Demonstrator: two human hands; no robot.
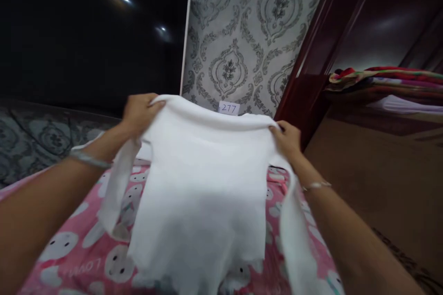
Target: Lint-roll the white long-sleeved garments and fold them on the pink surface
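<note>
So, a White Shirt Stretched Wide Between Two Hands!

And it's a firm pinch at both ends: my left hand [140, 113] grips the top edge of the white shirt [207, 170] on the left, my right hand [288, 137] grips it on the right, fingers closed on the fabric. The shirt hangs in front of me, over the pink rabbit-print cloth [119, 262]; whether its lower edge touches down, I cannot tell. Left sleeve [117, 189] dangling, right sleeve [296, 230] dangling too! Just beyond the top edge, a card [229, 108] reads 277. Far left, a big dark screen [86, 32]; far right, a stack of folded fabrics [387, 80].
</note>
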